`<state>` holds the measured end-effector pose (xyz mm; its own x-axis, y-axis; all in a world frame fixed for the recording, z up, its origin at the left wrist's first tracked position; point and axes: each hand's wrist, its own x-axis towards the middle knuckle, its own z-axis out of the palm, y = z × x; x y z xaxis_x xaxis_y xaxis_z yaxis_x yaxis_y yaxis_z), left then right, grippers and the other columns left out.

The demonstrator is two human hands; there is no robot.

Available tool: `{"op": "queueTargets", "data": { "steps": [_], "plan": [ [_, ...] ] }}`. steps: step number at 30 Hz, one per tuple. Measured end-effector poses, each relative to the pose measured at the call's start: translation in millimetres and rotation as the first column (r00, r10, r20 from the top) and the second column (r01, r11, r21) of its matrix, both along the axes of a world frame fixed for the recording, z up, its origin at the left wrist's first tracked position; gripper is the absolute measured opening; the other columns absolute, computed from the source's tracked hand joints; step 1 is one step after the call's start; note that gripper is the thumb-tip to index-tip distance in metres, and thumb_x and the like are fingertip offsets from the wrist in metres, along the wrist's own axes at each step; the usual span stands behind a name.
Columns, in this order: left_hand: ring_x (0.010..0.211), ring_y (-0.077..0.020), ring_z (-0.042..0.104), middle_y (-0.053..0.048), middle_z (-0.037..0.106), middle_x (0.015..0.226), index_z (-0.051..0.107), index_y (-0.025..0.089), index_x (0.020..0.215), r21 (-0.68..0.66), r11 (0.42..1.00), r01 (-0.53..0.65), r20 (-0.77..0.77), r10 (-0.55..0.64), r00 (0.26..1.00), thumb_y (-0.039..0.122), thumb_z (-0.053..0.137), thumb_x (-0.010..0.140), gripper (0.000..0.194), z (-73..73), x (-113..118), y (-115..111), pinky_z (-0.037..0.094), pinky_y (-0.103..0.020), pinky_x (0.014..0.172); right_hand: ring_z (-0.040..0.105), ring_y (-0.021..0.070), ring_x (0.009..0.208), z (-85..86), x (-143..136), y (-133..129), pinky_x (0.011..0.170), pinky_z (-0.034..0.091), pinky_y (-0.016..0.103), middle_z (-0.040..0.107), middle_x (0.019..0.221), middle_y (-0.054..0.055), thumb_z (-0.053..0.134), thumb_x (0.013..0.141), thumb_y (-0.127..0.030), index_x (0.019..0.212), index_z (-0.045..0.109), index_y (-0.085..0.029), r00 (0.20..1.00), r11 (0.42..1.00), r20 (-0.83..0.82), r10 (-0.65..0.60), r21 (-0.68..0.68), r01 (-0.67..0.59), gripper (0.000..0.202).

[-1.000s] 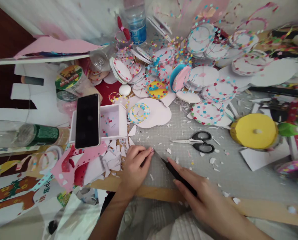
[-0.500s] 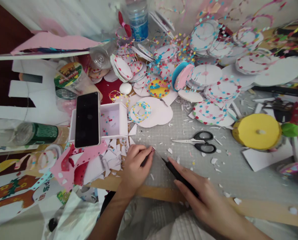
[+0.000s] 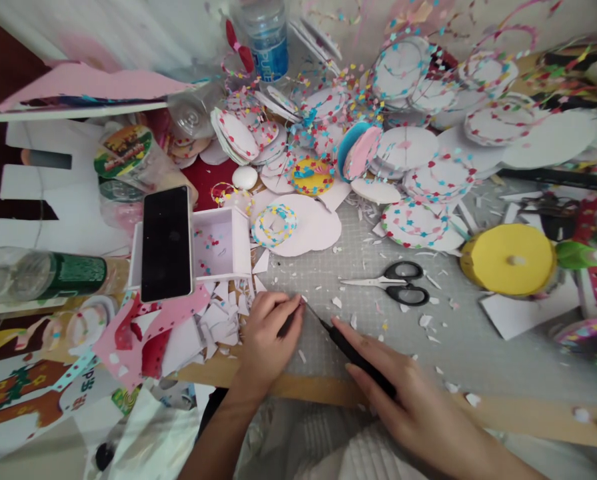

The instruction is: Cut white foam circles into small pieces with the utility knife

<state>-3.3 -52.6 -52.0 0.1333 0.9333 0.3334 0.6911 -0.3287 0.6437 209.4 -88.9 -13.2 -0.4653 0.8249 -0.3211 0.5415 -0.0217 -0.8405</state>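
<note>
My right hand (image 3: 393, 380) is wrapped round a slim black-handled tool (image 3: 361, 360) with a thin, pointed metal tip; its exact kind is unclear. The tip reaches left to the fingertips of my left hand (image 3: 273, 333). Those fingers are pinched together at the tool's point, and whatever tiny piece they hold is too small to name. Something dark shows between the left thumb and fingers. Black-handled scissors (image 3: 403, 283) lie on the grey cutting mat (image 3: 323, 360), beyond my right hand. White paper scraps (image 3: 223, 313) are heaped left of my left hand.
A phone (image 3: 167, 243) rests across a white box (image 3: 238, 247) holding small confetti pieces. Behind are white paper discs (image 3: 408, 148) with star garlands, a cloud-shaped card (image 3: 323, 227) and a water bottle (image 3: 265, 47). To the right sits a yellow round piece (image 3: 508, 260).
The view has shifted slightly, so most things appear a little further left. Both hands keep nearly the same pose, with the tool's tip still at the left fingertips.
</note>
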Motion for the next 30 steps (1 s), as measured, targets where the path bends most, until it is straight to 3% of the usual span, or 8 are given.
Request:
{"op": "queueTargets", "data": {
  "steps": [22,30],
  "plan": [
    [0.078,-0.015,0.057,-0.004,0.062,0.082,0.068,0.016,0.098,-0.001,1.0,-0.004,0.001,0.004,1.0,0.007,0.066,0.08,0.02,0.2,1.8,0.7,0.049,-0.031,0.072,0.048,0.0191,0.131,-8.1,-1.3,-2.1,0.107,0.041,0.036,0.051,0.144,0.004,0.039,0.098,-0.024,0.148,0.034,-0.025,0.996,0.997,-0.053,-0.073,-0.039,0.071,0.05],
    [0.079,-0.0147,0.057,-0.004,0.062,0.084,0.067,0.017,0.099,-0.001,1.0,0.002,0.006,-0.002,1.0,0.006,0.066,0.08,0.022,-1.5,0.8,0.1,0.049,-0.03,0.073,0.048,0.019,0.13,-10.0,2.8,-4.1,0.106,0.043,0.035,0.048,0.146,0.003,0.039,0.098,-0.023,0.149,0.03,-0.029,0.999,0.999,-0.038,-0.02,-0.028,0.019,0.052]
  ]
}}
